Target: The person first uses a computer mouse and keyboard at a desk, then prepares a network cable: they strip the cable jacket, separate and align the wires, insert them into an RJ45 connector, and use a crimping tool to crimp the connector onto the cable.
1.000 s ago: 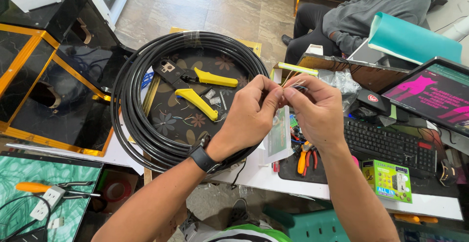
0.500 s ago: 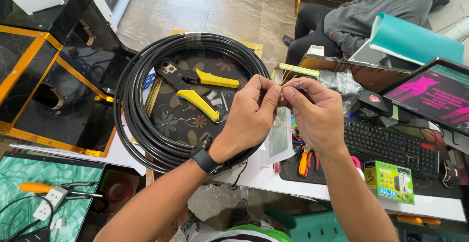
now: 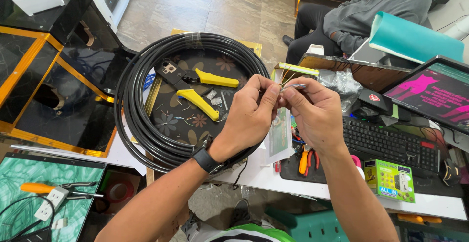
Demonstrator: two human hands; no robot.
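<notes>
Black cable (image 3: 141, 125), one big coil of it, fills the middle left of the frame, ringing one crimping tool (image 3: 195, 88) with two yellow handles. One black keyboard (image 3: 391, 142) lies at the right, one small green box (image 3: 390, 179) below it. My two hands meet at the centre: my left hand (image 3: 249, 117) and my right hand (image 3: 315, 112) both pinch narrowly on the thin wire ends (image 3: 292, 86), which poke up between my fingertips, just right of the coil and above the table edge.

Both hands' fingers (image 3: 271, 95) pinching thin wires (image 3: 292, 86)
</notes>
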